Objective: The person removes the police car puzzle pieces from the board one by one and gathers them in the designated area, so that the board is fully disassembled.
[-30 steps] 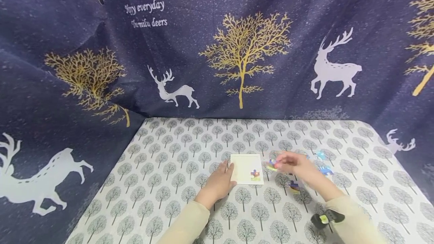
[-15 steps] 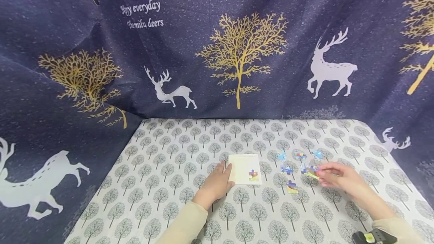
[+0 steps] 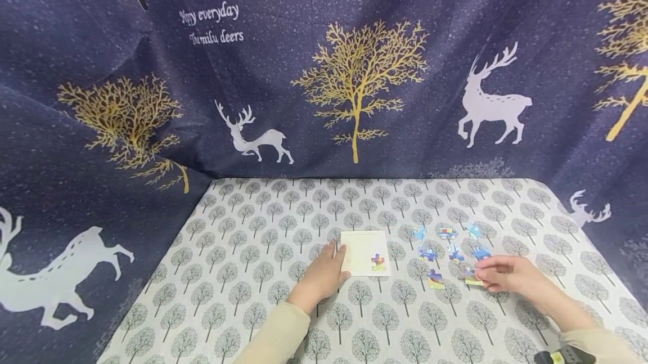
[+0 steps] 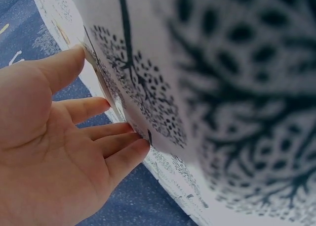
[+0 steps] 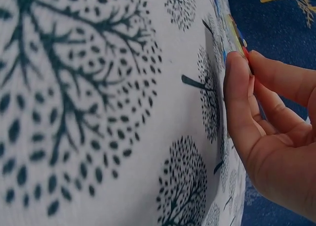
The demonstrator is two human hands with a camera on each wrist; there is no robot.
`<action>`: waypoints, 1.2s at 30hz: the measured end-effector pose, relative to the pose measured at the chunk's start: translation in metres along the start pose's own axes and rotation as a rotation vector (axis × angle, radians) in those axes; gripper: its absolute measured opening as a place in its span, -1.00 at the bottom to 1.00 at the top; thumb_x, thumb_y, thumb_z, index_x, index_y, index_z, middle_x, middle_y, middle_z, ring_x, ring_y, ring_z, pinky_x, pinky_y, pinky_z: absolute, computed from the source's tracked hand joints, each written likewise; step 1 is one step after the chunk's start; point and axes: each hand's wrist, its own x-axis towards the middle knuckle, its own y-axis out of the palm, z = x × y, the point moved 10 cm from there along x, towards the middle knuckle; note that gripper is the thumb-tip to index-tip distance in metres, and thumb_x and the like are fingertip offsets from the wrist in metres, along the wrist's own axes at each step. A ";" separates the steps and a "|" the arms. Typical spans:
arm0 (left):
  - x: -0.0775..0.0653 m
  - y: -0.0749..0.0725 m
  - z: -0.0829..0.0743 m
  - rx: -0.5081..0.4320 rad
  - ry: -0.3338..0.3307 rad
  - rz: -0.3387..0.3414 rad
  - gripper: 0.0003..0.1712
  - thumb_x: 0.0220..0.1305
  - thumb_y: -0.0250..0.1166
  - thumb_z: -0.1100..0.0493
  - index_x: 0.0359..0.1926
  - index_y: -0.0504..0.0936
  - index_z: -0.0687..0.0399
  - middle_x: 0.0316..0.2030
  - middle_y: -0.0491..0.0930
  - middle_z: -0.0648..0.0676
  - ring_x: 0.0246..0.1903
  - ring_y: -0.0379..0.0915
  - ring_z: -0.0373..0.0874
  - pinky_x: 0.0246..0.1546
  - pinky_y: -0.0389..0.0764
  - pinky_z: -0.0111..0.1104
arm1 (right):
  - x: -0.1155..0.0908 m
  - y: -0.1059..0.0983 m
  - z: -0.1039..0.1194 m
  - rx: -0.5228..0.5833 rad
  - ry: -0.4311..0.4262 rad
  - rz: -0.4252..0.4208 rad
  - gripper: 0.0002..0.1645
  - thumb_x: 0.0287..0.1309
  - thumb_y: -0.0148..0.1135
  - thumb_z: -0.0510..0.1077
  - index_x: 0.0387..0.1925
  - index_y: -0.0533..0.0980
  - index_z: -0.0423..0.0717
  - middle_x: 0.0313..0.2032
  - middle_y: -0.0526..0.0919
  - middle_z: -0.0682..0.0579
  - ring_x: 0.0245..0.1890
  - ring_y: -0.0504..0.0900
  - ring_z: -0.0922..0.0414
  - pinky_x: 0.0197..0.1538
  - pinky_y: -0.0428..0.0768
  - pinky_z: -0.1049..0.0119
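A square cream puzzle board (image 3: 356, 251) lies on the table, one jigsaw piece (image 3: 378, 263) in its lower right corner. My left hand (image 3: 320, 274) rests at the board's left edge, its fingers fairly straight; the left wrist view shows thumb and fingertips against the thin board edge (image 4: 104, 85). With thumb and index finger, my right hand (image 3: 511, 275) pinches a jigsaw piece (image 3: 472, 277) with green, yellow and dark colours. Its colourful edge (image 5: 238, 35) juts past the fingertips in the right wrist view. Another jigsaw piece (image 3: 435, 279) lies to its left.
Several loose jigsaw pieces, among them a blue piece (image 3: 454, 252) and a piece with red and yellow (image 3: 446, 232), lie in rows right of the board. The table (image 3: 243, 296) has a tree-print cloth. A dark blue curtain (image 3: 283, 71) hangs behind.
From close to the board, my right hand has carried its piece right, then nearer to me, below the blue pieces. The left hand stays at the board.
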 end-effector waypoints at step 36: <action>-0.003 0.001 0.001 -0.024 0.004 0.002 -0.25 0.33 0.18 -0.02 0.42 0.21 0.23 0.41 0.07 0.37 0.39 0.01 0.26 0.32 0.22 0.05 | 0.022 0.027 0.071 -0.581 -0.262 -0.194 -0.79 0.04 0.38 -0.26 -0.24 0.63 -0.25 -0.45 0.60 0.12 -0.53 0.52 0.31 -0.50 0.55 0.42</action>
